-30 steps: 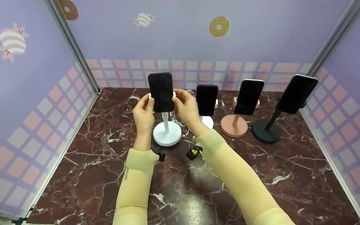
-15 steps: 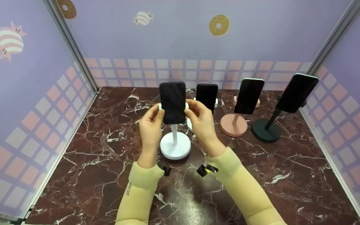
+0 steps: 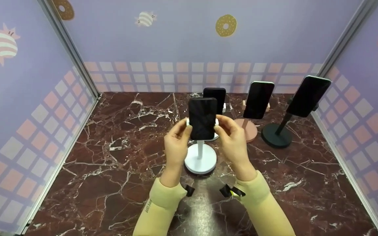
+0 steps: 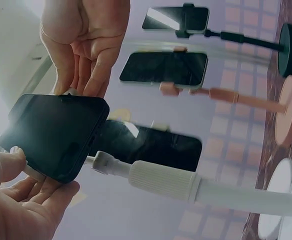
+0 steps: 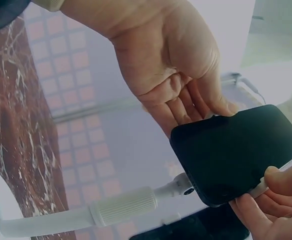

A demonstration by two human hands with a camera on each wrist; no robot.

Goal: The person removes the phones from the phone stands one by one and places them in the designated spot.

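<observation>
A black phone (image 3: pixel 202 118) sits upright in the clamp of a white phone stand (image 3: pixel 200 160), its dark screen toward me. On the left side my left hand (image 3: pixel 176 147) pinches the clamp's white arm between thumb and fingers. My right hand (image 3: pixel 235 144) pinches the opposite arm in the same way. Both wrist views show the phone (image 4: pixel 56 137) between the two hands, with the stand's ribbed white pole (image 5: pixel 126 205) running down from behind it. Whether the round base touches the table cannot be told.
Behind the held stand is another black phone (image 3: pixel 220 95) on a white stand, partly hidden. To the right stand a phone (image 3: pixel 260 100) on a pink stand (image 3: pixel 249 131) and one (image 3: pixel 308 96) on a black stand (image 3: pixel 277 135). Patterned walls (image 3: pixel 176 42) enclose the marbled table (image 3: pixel 116 170).
Both hands have brought the white stand with its phone rightward and nearer to me, so it now partly covers the other white stand. The grip on the clamp arms stays the same.
</observation>
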